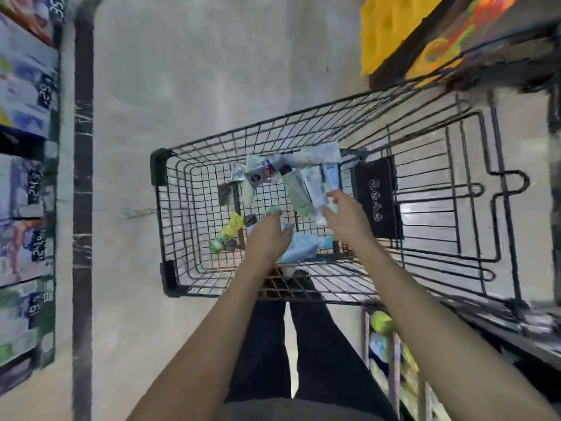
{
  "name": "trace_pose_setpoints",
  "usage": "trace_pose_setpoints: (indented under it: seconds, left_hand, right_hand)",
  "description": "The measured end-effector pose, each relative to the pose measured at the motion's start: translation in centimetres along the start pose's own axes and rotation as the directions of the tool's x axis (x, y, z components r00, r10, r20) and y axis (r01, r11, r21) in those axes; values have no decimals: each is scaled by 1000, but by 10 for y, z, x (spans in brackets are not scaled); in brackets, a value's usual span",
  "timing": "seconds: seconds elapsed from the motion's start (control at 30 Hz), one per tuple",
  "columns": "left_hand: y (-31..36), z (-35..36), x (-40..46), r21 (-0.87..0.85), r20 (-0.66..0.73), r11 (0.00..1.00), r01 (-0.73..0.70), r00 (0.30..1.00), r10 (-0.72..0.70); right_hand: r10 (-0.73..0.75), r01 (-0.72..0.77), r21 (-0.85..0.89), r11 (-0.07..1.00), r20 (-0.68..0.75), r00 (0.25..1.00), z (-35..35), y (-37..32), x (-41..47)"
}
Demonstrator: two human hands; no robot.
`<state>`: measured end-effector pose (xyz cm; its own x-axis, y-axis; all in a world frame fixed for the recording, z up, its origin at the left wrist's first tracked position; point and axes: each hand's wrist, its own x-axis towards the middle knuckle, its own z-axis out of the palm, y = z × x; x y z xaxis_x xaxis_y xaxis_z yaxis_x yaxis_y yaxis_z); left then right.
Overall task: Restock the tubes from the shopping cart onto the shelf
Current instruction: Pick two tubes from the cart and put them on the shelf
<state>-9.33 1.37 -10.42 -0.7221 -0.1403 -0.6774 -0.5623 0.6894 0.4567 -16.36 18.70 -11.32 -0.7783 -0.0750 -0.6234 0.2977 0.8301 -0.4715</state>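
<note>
A black wire shopping cart (170, 208) stands in the aisle below me, with several tubes lying loose in its basket. My left hand (268, 235) reaches down into the basket, fingers extended over a pale blue tube (303, 247). My right hand (343, 215) pinches the end of a white tube (317, 189) that leans among other white and pale green tubes. A yellow-green tube (229, 232) lies at the left of the basket floor. A silver tube (258, 171) lies at the far end. The picture is blurred.
Shelves with boxed goods and price tags (27, 147) run along the left edge. A dark floor strip (82, 177) runs beside them. Yellow and orange packs (425, 34) fill the upper right shelf, and a lower shelf with small packs (391, 354) sits at right. My legs stand behind the cart.
</note>
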Motion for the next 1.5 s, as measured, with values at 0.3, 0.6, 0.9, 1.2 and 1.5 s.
trace_pose_setpoints:
  seconds: [0.3,0.6,0.9,1.2,1.5]
  left_hand:
    - [-34,90,179,-285,44,928,242,970,-239]
    - [-49,141,253,-563,65,747,355,920,-387]
    - [-60,140,258,-748,151,548,376,899,-411]
    - [-58,100,208,-775,205,497,390,900,-385]
    - [-30,27,78,-874,234,369,315,940,-248]
  right_hand:
    - [60,-59,-103,993,13,998,82,62,142]
    - [27,-39,-134,990,-90,996,130,91,187]
    - [140,-111,258,960,-97,985,126,93,187]
    - [265,-352,857,376,264,927,87,84,134]
    - [104,-176,873,456,144,984,33,42,35]
